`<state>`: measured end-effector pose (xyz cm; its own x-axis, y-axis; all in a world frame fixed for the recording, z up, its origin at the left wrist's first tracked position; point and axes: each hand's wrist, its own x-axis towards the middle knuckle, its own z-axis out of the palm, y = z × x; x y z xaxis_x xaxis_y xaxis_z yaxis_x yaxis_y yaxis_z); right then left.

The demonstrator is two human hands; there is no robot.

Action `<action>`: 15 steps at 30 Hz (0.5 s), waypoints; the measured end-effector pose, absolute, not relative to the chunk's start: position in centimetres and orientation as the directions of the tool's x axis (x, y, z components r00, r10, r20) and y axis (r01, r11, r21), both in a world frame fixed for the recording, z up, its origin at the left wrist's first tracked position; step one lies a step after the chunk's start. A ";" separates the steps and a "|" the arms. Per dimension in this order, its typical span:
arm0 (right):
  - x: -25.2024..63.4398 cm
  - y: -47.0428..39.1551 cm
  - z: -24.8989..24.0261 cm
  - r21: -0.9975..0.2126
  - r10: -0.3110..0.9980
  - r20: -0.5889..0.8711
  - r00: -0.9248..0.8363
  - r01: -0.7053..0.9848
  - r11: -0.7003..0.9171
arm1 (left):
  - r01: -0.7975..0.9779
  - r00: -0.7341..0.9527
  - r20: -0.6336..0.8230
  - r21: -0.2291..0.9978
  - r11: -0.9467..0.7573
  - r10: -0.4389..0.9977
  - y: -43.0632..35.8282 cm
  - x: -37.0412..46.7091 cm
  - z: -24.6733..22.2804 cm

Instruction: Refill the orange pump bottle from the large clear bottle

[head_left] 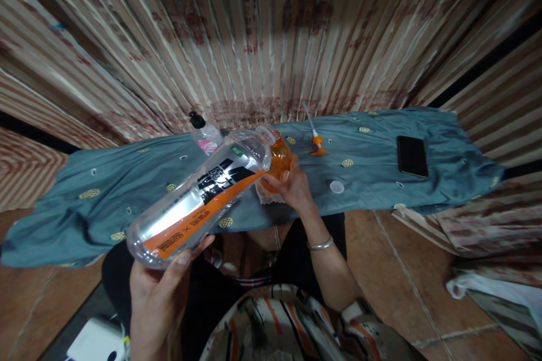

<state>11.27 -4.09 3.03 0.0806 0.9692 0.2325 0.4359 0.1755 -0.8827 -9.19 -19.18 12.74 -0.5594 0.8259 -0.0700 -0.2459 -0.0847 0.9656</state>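
Note:
My left hand (163,287) grips the lower end of a large clear bottle (203,197) with an orange, black and silver label. The bottle is tilted, its neck up and to the right, its mouth against the top of an orange translucent bottle (278,161). Around that smaller bottle my right hand (294,183) is wrapped. Part of it is hidden behind the fingers and the large bottle's neck. Below it a pale, lacy-looking item (269,196) shows partly. To the right lie an orange pump head (317,144) with a clear tube and a round whitish cap (337,186).
A teal patterned cloth (368,172) covers the narrow table. A clear pump bottle with a black top (206,134) stands behind on the left. A black phone-like slab (412,156) lies at the right. Striped curtains (271,39) hang behind; a white device (96,341) is at lower left.

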 end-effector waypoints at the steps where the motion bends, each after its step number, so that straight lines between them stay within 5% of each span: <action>1: 11.3 -4.1 3.0 -0.884 0.969 0.233 0.082 0.434 0.176 | -0.247 -0.558 -0.068 0.965 -0.087 0.827 -19.2 -9.1 12.8; 15: 11.2 -4.2 3.5 -0.898 0.973 0.214 0.091 0.411 0.159 | -0.274 -0.556 -0.085 0.958 -0.086 0.826 -19.0 -8.9 12.7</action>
<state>11.15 -4.16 3.53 0.0909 0.9726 0.2140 0.4111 0.1591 -0.8976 -8.89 -19.03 12.75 -0.5565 0.8265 -0.0853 -0.2741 -0.0857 0.9579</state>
